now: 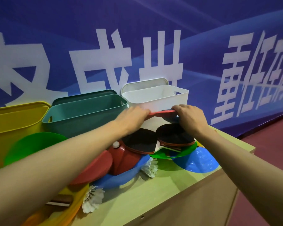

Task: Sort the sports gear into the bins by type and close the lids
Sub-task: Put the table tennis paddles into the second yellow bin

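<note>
Against the white bin (155,97), both hands, left (134,115) and right (189,117), grip one red paddle (160,113) by opposite edges, level, just below the rim. Paddles should handle stiff and light; rubber faces grip well, so hold by edge or handle. Count: three bins with lids propped behind; two black-faced paddles (174,135) on the counter (153,193); two shuttlecocks (92,200), probably fragile.

Yellow bin (15,121), teal bin (82,118), white bin (155,98), red paddle (160,113)

Both hands (162,116) outstretched, fingers curled
</note>
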Demonstrator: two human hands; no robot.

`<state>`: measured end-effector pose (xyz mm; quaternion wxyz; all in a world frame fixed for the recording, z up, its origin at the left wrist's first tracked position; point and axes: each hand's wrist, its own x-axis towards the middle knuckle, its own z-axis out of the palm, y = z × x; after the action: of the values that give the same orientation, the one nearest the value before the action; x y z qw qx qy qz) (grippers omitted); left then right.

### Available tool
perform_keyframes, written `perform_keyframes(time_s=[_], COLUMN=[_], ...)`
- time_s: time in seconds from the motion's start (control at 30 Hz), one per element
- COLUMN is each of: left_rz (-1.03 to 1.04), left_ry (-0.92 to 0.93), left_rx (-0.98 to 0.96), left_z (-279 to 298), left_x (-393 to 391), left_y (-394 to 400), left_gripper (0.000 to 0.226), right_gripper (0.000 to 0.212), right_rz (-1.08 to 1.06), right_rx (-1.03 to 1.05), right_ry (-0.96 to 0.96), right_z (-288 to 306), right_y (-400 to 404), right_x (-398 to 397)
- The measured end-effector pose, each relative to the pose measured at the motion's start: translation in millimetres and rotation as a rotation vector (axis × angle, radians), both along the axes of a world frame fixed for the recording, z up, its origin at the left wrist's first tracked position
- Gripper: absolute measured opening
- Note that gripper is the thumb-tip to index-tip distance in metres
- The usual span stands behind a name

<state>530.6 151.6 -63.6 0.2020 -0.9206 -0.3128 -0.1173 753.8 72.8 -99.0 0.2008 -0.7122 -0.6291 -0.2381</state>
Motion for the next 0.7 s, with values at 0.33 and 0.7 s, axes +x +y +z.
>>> perform_keyframes(time_s=[0.33,0.7], left_rz=[0.054,0.299], left_ry=[-0.085,-0.017], left_rx=[0.208,0.275], left_z=[89.6,126.9], left_x=[-151.2,-405.4], left_y=[-44.3,-125.7], left_gripper=[0.023,0.021], right_gripper=[0.044,0.009], right_rz=[0.338,0.775], right_rx=[0.122,0.142], right_ry=[0.041,-0.098], right_z=[62.6,104.0], right_y=[-23.3,-36.2], right_x=[-124.0,-345.7])
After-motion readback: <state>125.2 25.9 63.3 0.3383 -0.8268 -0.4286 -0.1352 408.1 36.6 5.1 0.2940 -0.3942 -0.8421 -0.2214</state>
